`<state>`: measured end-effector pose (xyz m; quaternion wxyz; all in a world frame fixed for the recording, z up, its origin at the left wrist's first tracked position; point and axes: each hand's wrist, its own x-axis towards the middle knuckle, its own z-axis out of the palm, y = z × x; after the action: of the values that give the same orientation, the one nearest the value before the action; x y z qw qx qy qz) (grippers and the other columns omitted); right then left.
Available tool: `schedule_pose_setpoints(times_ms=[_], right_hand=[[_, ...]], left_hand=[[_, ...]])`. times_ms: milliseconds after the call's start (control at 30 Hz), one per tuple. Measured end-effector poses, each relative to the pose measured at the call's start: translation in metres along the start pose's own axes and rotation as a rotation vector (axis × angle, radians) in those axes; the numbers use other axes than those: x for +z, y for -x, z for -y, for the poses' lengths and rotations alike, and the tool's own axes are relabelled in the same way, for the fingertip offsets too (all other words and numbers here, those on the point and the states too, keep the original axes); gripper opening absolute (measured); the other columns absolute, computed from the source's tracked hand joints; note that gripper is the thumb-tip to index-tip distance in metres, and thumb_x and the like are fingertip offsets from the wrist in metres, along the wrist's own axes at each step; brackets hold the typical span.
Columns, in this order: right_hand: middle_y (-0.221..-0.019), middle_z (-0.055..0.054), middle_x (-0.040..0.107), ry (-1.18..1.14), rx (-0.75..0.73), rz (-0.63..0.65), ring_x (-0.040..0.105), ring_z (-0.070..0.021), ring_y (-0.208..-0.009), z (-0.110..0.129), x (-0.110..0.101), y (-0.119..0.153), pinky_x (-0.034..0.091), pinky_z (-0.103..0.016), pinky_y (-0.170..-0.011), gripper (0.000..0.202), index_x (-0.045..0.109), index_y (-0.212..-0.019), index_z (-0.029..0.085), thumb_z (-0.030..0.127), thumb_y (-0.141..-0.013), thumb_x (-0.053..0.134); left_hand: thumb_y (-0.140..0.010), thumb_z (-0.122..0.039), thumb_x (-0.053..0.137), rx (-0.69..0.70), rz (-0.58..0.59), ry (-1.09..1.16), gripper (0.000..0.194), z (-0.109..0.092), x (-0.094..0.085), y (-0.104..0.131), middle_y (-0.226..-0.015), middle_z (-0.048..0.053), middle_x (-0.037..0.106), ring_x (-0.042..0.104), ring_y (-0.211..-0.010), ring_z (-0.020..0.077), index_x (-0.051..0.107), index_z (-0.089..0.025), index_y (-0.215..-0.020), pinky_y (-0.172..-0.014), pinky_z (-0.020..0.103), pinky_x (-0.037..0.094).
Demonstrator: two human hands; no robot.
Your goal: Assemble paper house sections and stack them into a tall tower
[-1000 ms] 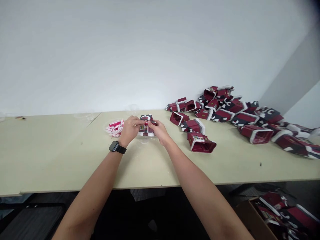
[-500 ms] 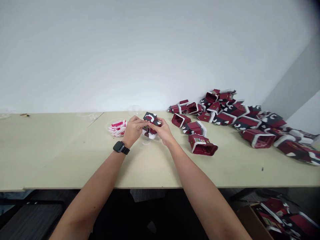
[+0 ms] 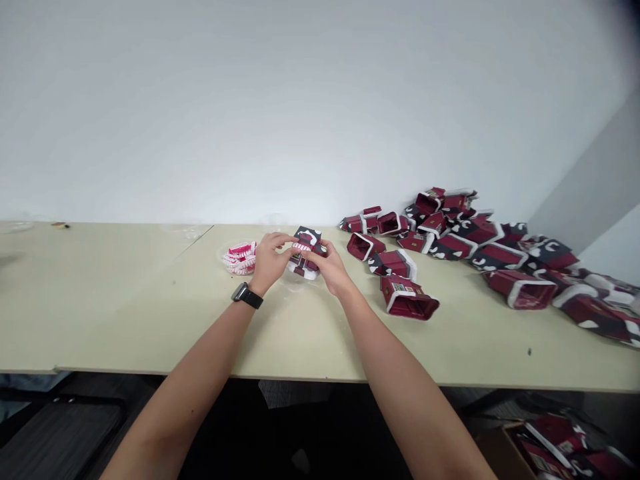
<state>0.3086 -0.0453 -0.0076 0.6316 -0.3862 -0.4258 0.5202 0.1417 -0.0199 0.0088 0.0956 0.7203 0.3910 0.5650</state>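
A small dark-red model house (image 3: 307, 237), with a charcoal roof and white snow-like patches, stands upright on the table between my hands. My right hand (image 3: 330, 265) is closed around its right side. Across the front of it lies a small red-and-white striped piece (image 3: 301, 247), which the fingers of my left hand (image 3: 273, 260) pinch against the house. My right thumb reaches in close to that piece. Just left of my left hand is a clear shallow dish (image 3: 224, 257) holding several more striped pieces (image 3: 242, 257). My fingers hide part of the house front.
Several similar houses lie heaped on the right of the table (image 3: 300, 347), the nearest house (image 3: 409, 297) on its side with its hollow base showing. A cardboard box (image 3: 503, 453) of more houses stands below, right. Clear plastic (image 3: 183, 231) lies by the wall.
The red-and-white striped piece now shows across the house front, where my fingers covered it before. My left fingers have opened slightly around it. The whole view has shifted a little.
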Motion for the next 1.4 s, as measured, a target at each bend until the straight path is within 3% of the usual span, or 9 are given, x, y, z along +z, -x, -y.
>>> schedule_pose_setpoints(times_ms=[67, 133, 267, 467, 667, 1000, 1200, 1400], right_hand=[[-0.104, 0.0, 0.077, -0.018, 0.013, 0.018, 0.073, -0.0213, -0.096, 0.001, 0.0, 0.0, 0.058, -0.035, -0.09, 0.065, 0.06, -0.119, 0.026, 0.038, -0.063, 0.091], [-0.104, 0.0, 0.077, -0.047, 0.023, 0.062, 0.073, -0.0216, -0.097, 0.003, 0.0, 0.0, 0.058, -0.034, -0.089, 0.062, 0.061, -0.118, 0.027, 0.038, -0.064, 0.089], [-0.103, 0.001, 0.077, -0.078, 0.022, 0.148, 0.073, -0.0211, -0.096, 0.009, 0.0, 0.005, 0.057, -0.033, -0.088, 0.058, 0.063, -0.116, 0.027, 0.037, -0.064, 0.088], [-0.103, 0.001, 0.077, -0.024, 0.013, 0.155, 0.072, -0.0219, -0.097, 0.012, 0.0, 0.008, 0.056, -0.033, -0.086, 0.059, 0.065, -0.119, 0.028, 0.041, -0.066, 0.088], [-0.102, 0.001, 0.077, -0.021, -0.015, 0.135, 0.072, -0.0203, -0.095, 0.009, 0.001, 0.006, 0.055, -0.031, -0.084, 0.057, 0.067, -0.12, 0.026, 0.039, -0.068, 0.087], [-0.101, 0.001, 0.078, -0.041, -0.076, 0.121, 0.071, -0.0199, -0.093, 0.009, 0.001, 0.003, 0.056, -0.031, -0.083, 0.059, 0.069, -0.12, 0.026, 0.038, -0.067, 0.09], [-0.117, -0.004, 0.078, 0.004, -0.135, 0.174, 0.072, -0.0229, -0.108, 0.008, 0.003, 0.004, 0.057, -0.036, -0.099, 0.066, 0.067, -0.124, 0.023, 0.042, -0.067, 0.092], [-0.129, -0.01, 0.074, 0.087, -0.182, 0.122, 0.072, -0.0267, -0.116, 0.001, -0.001, -0.001, 0.056, -0.043, -0.108, 0.08, 0.061, -0.134, 0.02, 0.047, -0.065, 0.093]], left_hand=[[-0.08, -0.032, 0.084, -0.119, 0.023, 0.173, 0.047, 0.003, 0.002, 0.0, -0.129, 0.01, 0.073, 0.067, -0.105, 0.0234, 0.075, -0.023, -0.124, -0.091, 0.039, 0.056], [-0.08, -0.041, 0.084, -0.256, 0.131, 0.393, 0.065, 0.005, 0.003, 0.001, -0.139, 0.013, 0.069, 0.068, -0.112, 0.0247, 0.065, -0.022, -0.139, -0.093, 0.038, 0.057], [-0.09, -0.053, 0.071, -0.437, 0.399, 0.667, 0.05, 0.002, 0.005, 0.006, -0.122, 0.011, 0.076, 0.071, -0.107, 0.0264, 0.07, -0.018, -0.125, -0.09, 0.037, 0.057], [-0.089, -0.048, 0.068, -0.453, 0.3, 0.631, 0.037, -0.001, 0.01, 0.008, -0.116, 0.007, 0.077, 0.069, -0.105, 0.0229, 0.07, -0.018, -0.11, -0.087, 0.031, 0.054], [-0.087, -0.051, 0.066, -0.425, 0.268, 0.541, 0.039, -0.007, 0.009, 0.006, -0.113, 0.008, 0.076, 0.067, -0.108, 0.0251, 0.069, -0.017, -0.107, -0.091, 0.034, 0.051], [-0.087, -0.05, 0.068, -0.433, 0.244, 0.574, 0.04, -0.011, 0.01, 0.007, -0.112, 0.008, 0.075, 0.066, -0.108, 0.0252, 0.069, -0.016, -0.11, -0.095, 0.035, 0.049], [-0.085, -0.048, 0.078, -0.452, 0.294, 0.718, 0.047, -0.003, 0.007, 0.005, -0.113, 0.009, 0.076, 0.067, -0.112, 0.026, 0.07, -0.017, -0.119, -0.1, 0.037, 0.05], [-0.082, -0.047, 0.084, -0.474, 0.37, 0.823, 0.053, 0.004, 0.008, 0.005, -0.12, 0.01, 0.076, 0.069, -0.108, 0.0257, 0.07, -0.017, -0.123, -0.098, 0.038, 0.05]])
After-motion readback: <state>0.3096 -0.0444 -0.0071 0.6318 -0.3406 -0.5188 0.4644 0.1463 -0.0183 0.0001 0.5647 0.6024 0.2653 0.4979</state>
